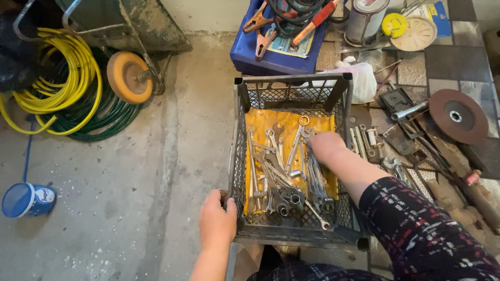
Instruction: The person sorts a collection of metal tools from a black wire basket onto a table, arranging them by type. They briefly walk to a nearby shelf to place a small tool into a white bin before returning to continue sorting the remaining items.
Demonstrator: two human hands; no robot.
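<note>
Digging through a crate of wrenches on the garage floor

The pile of wrenches lies on a yellow liner inside a dark grey plastic crate sitting on the concrete floor, pretty much dead centre. Right hand is down in the crate on the right side of the pile, fingers curled onto the wrenches, though I can't tell if it's actually gripping one. Left hand is clamped over the crate's near left rim. Just right of the crate there's loose tools and a brown grinding disc; beyond it a blue case with jumper cable clamps and a white plastic bag. Far left: coiled yellow and green hoses, a wheelbarrow wheel, and near left a blue cup.
</note>
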